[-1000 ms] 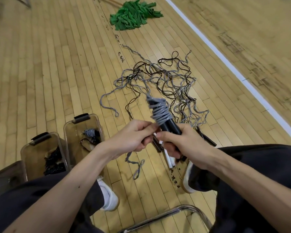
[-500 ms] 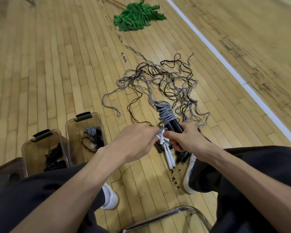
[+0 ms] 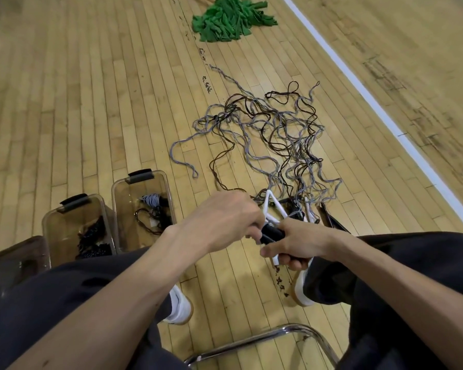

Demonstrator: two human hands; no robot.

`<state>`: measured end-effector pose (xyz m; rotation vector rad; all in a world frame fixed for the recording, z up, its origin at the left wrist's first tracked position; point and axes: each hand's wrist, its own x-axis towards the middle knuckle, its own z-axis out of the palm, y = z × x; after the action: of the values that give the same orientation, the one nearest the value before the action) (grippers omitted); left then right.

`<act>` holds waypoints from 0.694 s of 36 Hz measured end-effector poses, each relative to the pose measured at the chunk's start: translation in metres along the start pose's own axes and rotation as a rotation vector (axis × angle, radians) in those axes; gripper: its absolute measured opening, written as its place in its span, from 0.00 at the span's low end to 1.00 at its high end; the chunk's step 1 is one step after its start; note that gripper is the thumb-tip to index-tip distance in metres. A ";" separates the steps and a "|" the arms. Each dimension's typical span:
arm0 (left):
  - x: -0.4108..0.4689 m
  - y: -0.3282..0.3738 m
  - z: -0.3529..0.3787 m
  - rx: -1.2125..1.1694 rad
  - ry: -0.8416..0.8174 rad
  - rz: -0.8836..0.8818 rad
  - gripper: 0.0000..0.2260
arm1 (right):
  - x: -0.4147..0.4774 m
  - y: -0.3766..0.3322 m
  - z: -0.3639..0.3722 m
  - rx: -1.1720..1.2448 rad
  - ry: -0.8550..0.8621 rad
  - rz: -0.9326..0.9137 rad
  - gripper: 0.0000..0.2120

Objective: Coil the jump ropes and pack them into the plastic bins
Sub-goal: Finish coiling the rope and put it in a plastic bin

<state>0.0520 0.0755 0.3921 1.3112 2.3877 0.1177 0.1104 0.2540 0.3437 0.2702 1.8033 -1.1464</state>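
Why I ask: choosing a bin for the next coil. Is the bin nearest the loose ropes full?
Not full. The bin holds one grey coil and a dark rope; much of its floor shows.

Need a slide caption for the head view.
Left hand and right hand grip a jump rope over the gym floor; tangled ropes ahead, two plastic bins at left.

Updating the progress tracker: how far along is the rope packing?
Done: a coiled grey rope sits in one clear bin, and dark ropes in the second bin beside it. In hand: the left hand and right hand grip a black-handled bundle, not yet binned. Left: a big tangle of ropes on the floor. Probably under halfway.
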 end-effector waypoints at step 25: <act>0.003 -0.012 -0.006 -0.980 -0.290 0.001 0.03 | -0.037 -0.014 0.011 0.003 -0.491 -0.234 0.10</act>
<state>0.0386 0.0716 0.3931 0.7683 1.6758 0.8957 0.1279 0.2487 0.3802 -0.2143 1.4187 -1.2475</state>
